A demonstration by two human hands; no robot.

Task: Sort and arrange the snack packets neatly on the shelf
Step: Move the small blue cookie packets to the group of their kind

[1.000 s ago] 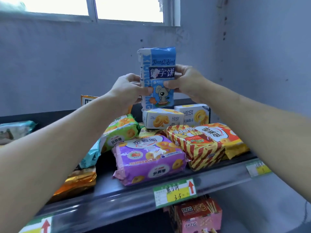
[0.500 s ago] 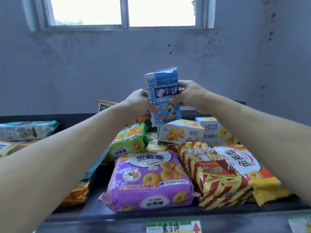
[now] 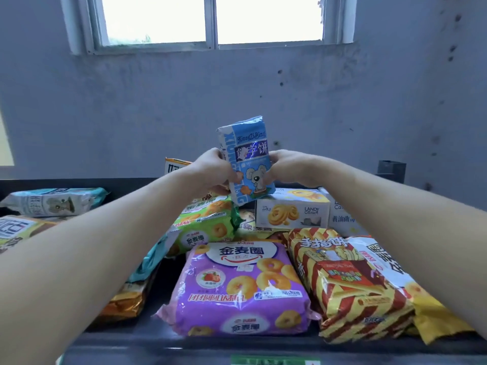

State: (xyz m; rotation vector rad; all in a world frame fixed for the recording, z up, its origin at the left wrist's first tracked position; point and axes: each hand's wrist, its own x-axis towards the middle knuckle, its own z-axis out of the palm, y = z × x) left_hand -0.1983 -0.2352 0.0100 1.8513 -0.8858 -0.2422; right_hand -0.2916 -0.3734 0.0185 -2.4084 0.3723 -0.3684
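Holds the blue packet (image 3: 246, 159) between the left hand (image 3: 214, 169) and the right hand (image 3: 287, 167), each with fingers curled round one long edge, so neither is wide or free. Keeps it upright and a little tilted, printed front toward the camera, over the back part of the shelf (image 3: 210, 349). Brings its lower corner down to the top of the white cookie box (image 3: 292, 210); cannot tell whether touching or just above.

Probably takes two hands because the wrapper is soft and tall, and a grip on both sides steers it exactly and stops it from bending. Probably keeps it standing to show the front and to save room near the wall.

Leaves below a mixed pile: the green packet (image 3: 208, 225) leaning under the left hand, the purple packet (image 3: 242, 288) flat at the front, the red-and-yellow striped packet (image 3: 353, 283) just beside it on the right, then an orange-and-white packet (image 3: 384, 262) partly hidden by the right arm. Suggests an early stage of the sorting, with kinds and directions not yet matched.

Needs next a firm, flat place for the blue packet; could tip over if released on the edge of the box.
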